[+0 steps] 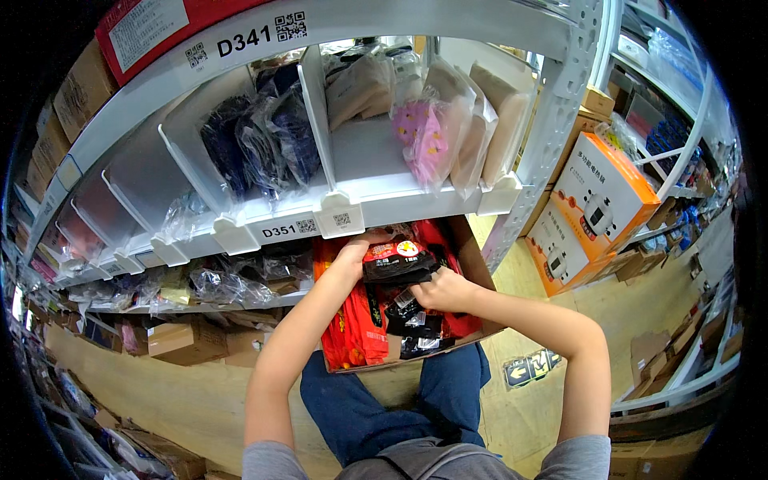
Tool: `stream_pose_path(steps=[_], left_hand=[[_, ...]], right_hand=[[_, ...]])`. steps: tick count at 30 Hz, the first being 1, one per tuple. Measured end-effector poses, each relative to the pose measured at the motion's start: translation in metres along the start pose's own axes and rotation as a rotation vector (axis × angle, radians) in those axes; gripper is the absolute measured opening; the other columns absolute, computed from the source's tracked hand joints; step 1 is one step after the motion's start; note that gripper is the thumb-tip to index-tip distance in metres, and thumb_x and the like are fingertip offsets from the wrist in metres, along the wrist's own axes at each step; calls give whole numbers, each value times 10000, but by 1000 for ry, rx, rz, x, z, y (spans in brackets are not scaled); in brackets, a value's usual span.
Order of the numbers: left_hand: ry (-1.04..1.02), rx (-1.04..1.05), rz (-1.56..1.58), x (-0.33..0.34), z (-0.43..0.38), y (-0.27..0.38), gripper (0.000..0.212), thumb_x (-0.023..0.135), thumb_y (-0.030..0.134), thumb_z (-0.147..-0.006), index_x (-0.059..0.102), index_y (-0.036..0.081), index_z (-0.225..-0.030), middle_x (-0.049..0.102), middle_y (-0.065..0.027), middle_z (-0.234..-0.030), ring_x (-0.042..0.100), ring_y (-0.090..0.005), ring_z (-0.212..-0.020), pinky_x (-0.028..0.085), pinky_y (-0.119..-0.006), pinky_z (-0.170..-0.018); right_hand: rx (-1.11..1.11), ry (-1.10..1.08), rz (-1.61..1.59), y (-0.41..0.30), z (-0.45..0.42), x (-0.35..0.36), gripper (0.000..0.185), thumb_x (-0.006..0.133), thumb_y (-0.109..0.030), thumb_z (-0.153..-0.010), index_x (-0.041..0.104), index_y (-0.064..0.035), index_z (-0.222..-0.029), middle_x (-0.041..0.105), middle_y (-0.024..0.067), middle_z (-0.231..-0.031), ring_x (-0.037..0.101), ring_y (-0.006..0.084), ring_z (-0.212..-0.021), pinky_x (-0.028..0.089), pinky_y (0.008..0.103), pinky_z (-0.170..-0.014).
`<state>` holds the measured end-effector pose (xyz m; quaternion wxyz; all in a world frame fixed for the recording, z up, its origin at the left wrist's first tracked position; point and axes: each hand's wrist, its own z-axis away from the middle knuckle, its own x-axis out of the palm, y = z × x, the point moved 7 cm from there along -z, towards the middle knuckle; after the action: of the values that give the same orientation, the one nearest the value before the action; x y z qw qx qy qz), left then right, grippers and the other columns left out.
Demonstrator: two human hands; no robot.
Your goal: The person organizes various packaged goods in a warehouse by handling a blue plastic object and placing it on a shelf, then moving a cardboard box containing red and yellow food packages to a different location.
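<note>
A cardboard box (480, 270) juts out from beneath the lower shelf beam, over my knees. Red plastic packets (360, 324) lie along its left side, and small black packets with white labels (420, 321) fill the middle. Both hands hold a black-and-red plastic packet (399, 264) above these. My left hand (359, 247) grips its upper left end, with the fingers partly hidden behind it. At its lower right corner, my right hand (444, 291) is closed on the black part.
A white metal shelf (396, 207) with dividers stands in front, holding bagged dark clothing (264, 138) and a pink bagged item (423, 141). Orange-and-white appliance boxes (591, 210) are stacked at right beside the perforated upright (540, 120). More cartons (186, 342) lie under the shelf at left.
</note>
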<state>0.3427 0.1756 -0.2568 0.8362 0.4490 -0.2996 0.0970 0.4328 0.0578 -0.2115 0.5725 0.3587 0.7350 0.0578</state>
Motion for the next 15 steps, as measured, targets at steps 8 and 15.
stream_pose_path(steps=[8, 15], left_hand=[[-62, 35, 70, 1, -11, -3, 137, 560, 63, -749, 540, -10, -863, 587, -111, -831, 582, -202, -734, 498, -324, -666], [-101, 37, 108, 1, -6, 1, 131, 561, 2, -733, 534, 9, -861, 578, -98, -824, 576, -202, -730, 499, -325, -675]], right_hand=[[-54, 245, 92, 15, 11, -20, 118, 512, -135, -629, 535, -68, -724, 435, -39, -521, 459, 93, -450, 347, 223, -397], [-59, 212, -148, 15, 9, -25, 230, 505, -148, -664, 514, -48, -870, 498, 15, -701, 506, 126, -571, 408, 234, -429]])
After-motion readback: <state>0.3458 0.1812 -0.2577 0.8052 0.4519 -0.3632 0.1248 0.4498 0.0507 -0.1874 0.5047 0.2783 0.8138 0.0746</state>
